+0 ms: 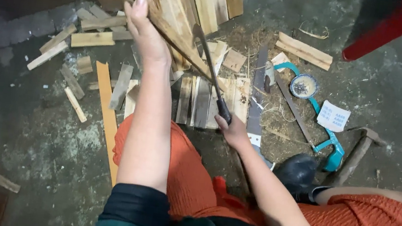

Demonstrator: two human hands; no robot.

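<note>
Left hand [142, 26] grips wooden slat [170, 32] at upper centre; right hand [230, 128] clasps machete [212, 70] resting on it. Risk: blade glancing toward left fingers if slat twists.

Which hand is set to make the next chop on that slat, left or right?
Right, probably. The right hand grips the machete by its handle, blade laid against the wooden slat. The left hand is occupied holding the slat's upper end, steadying it.
</note>
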